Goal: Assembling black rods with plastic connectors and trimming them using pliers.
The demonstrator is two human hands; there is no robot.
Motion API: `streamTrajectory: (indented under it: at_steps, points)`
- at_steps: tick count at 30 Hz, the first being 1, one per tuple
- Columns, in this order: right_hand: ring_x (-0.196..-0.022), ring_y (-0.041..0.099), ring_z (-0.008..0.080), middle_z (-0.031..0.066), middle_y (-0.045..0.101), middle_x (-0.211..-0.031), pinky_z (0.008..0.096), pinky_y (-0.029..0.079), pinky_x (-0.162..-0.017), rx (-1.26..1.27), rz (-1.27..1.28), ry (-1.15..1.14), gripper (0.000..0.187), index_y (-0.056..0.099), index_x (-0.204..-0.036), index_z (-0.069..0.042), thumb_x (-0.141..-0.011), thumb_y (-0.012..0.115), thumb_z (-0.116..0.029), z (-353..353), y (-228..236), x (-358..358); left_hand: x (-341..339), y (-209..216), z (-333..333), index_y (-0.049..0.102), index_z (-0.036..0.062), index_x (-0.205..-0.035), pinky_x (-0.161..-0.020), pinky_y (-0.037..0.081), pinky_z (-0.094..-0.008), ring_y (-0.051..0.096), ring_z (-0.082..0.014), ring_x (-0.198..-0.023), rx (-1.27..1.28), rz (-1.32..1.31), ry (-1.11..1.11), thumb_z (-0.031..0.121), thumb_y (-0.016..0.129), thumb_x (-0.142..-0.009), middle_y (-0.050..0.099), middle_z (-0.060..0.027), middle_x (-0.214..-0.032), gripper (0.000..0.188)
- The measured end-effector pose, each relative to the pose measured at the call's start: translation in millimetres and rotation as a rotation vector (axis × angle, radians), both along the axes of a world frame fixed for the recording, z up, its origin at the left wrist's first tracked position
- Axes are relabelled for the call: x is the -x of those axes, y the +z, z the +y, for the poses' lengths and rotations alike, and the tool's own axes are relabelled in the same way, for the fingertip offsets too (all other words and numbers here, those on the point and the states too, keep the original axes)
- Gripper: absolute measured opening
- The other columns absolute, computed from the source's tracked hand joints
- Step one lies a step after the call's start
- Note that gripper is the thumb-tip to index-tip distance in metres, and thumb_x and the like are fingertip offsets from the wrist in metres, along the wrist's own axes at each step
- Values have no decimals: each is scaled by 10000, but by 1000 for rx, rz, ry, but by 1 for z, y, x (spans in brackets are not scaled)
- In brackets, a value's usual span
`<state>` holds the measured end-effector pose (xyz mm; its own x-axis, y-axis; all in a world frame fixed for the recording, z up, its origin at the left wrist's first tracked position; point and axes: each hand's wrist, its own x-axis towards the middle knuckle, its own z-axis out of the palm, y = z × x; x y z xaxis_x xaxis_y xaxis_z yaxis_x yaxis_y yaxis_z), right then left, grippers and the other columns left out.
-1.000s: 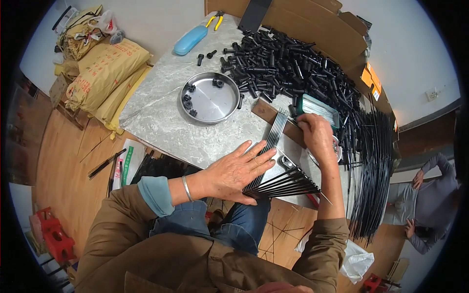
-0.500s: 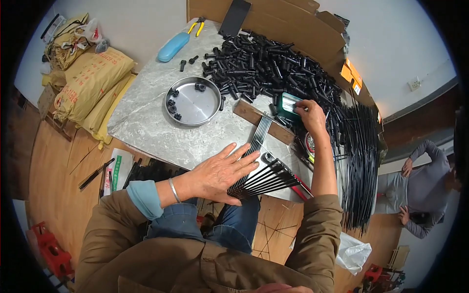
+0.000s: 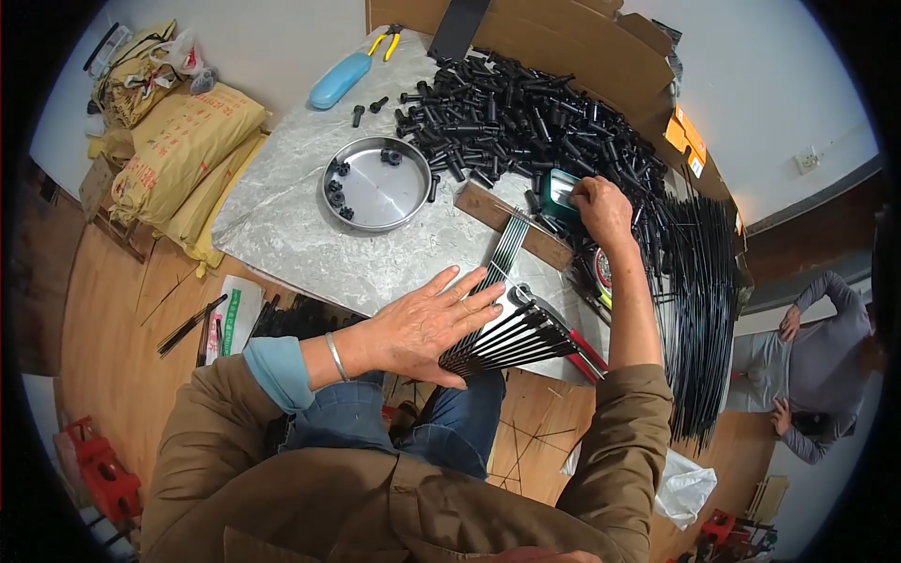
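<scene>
My left hand [image 3: 427, 328] lies flat with fingers spread on a row of thin black rods [image 3: 510, 249]. The rods run side by side against a wooden block [image 3: 546, 246] on the table, and their near ends fan out toward my lap. My right hand [image 3: 605, 214] is closed, its thumb and fingers pinched together over a small teal box [image 3: 547, 205] beyond the block. Whatever is between those fingertips is too small or hidden to make out. Beside the rods lie red-handled pliers [image 3: 587, 349].
A pile of black bolts [image 3: 507, 113] covers the back of the table. Left of it sit a round metal dish [image 3: 380, 192] with a few black parts, a blue case [image 3: 340, 82] and yellow-handled pliers [image 3: 387, 42]. Long rods [image 3: 699, 319] hang at the right. Another person [image 3: 817, 357] stands beyond.
The whole view has shifted slightly. My left hand stays spread on the rods, and my right hand keeps its pinch at the teal box with only a small movement.
</scene>
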<state>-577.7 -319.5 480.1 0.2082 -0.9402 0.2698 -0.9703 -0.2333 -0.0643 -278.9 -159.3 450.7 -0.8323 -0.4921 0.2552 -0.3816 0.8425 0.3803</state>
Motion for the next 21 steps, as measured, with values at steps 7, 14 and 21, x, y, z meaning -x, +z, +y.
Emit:
streamTrajectory:
  at_steps: [7, 14, 21]
  points:
    - [-840, 617, 290, 81, 626, -849, 390, 482, -712, 111, -4, -9, 88, 657, -828, -72, -789, 629, -146, 12, 13, 0, -3, 1, 1, 380, 9, -1370, -1148, 166, -512, 188, -387, -1404, -20, 2, 2, 530, 768, -644, 260, -186, -1492, 974]
    - [-806, 619, 299, 120, 629, -863, 357, 489, -724, 233, -245, 149, 83, 634, -889, -42, -822, 607, -83, 45, 14, -19, -2, 2, 1, 361, 13, -1382, -1149, 171, -507, 183, -374, -1409, -37, -1, -6, 513, 787, -630, 248, -176, -1500, 998]
    - [-843, 638, 302, 106, 652, -889, 360, 496, -746, -70, -248, 137, 132, 677, -935, -56, -825, 606, -73, 79, 19, -40, -2, 8, 1, 342, 15, -1406, -1153, 169, -496, 177, -349, -1416, -37, -65, -1, 532, 748, -687, 243, -158, -1511, 974]
